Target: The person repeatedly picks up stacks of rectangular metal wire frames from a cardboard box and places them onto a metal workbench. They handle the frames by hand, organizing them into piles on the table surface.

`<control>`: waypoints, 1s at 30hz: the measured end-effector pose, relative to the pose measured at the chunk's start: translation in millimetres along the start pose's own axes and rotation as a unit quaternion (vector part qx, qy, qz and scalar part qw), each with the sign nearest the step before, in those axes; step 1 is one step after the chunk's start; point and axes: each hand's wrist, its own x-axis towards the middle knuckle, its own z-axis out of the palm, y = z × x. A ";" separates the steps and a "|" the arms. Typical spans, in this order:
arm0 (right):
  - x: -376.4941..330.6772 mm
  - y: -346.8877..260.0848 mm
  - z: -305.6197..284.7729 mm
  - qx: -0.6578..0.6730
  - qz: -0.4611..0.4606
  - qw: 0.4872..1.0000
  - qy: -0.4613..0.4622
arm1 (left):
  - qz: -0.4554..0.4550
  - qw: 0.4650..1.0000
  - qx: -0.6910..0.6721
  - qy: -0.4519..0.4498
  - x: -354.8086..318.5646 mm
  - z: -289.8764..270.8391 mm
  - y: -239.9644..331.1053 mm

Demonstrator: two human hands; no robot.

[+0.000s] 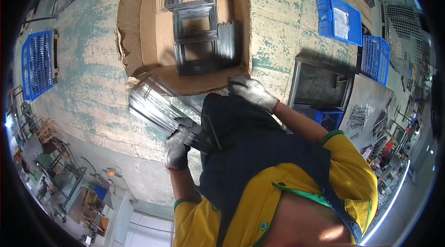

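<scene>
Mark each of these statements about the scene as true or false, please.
1. The left hand holds a bundle of metal wire frames. True.
2. Both hands are bare. False: both wear grey gloves.
3. The cardboard box is empty. False: stacks of wire frames lie inside it.
4. The right hand is near the box's edge. True.
5. The person wears a red shirt. False: it is yellow, under a dark apron.
</scene>
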 end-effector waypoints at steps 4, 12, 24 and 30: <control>26.7 40.4 68.7 0.185 0.184 0.965 0.006 | 0.141 0.852 0.499 -0.071 23.4 -112.4 -60.1; 121.7 67.2 67.4 0.170 0.441 0.881 -0.037 | -0.115 0.942 0.314 -0.027 38.3 -82.2 -23.3; 221.6 143.7 136.6 -0.171 0.333 0.915 -0.148 | -0.132 0.986 -0.009 -0.097 36.7 -149.2 -43.2; 247.7 182.0 169.5 -0.123 0.329 0.919 -0.180 | -0.186 0.974 -0.111 0.068 33.3 -129.8 -28.3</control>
